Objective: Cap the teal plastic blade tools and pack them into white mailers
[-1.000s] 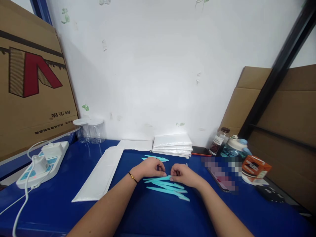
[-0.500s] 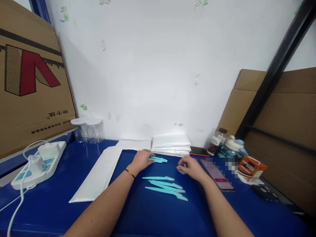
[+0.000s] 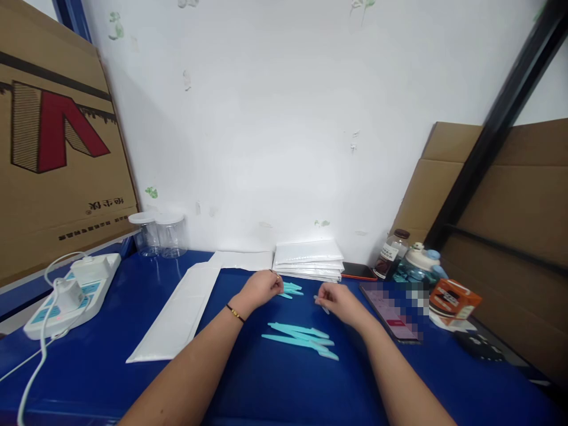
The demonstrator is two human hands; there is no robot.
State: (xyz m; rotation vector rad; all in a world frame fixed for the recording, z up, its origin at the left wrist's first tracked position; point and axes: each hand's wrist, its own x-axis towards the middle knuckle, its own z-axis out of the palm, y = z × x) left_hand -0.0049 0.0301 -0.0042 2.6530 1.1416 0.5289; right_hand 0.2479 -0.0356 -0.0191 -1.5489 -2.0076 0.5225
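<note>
Several thin turquoise plastic sticks (image 3: 302, 338) lie in a loose pile on the blue table (image 3: 275, 390), just in front of my hands. My left hand (image 3: 263, 288), with a ring and a dark bracelet, rests with curled fingers on a second small group of turquoise sticks (image 3: 293, 289) further back. My right hand (image 3: 335, 302) is beside it, its fingers pinched on one small pale stick (image 3: 323, 307) whose tip points down to the right.
A long white padded sheet (image 3: 181, 310) lies left of my arms. A stack of white envelopes (image 3: 309, 260) sits by the wall. Two clear jars (image 3: 158, 234), a power strip (image 3: 71, 290), a phone (image 3: 390, 310), bottles (image 3: 393, 253) and an orange box (image 3: 455, 300) ring the table.
Both hands moved away from the near pile toward the back. My left hand went to the far sticks and curled over them; my right hand lifted one stick.
</note>
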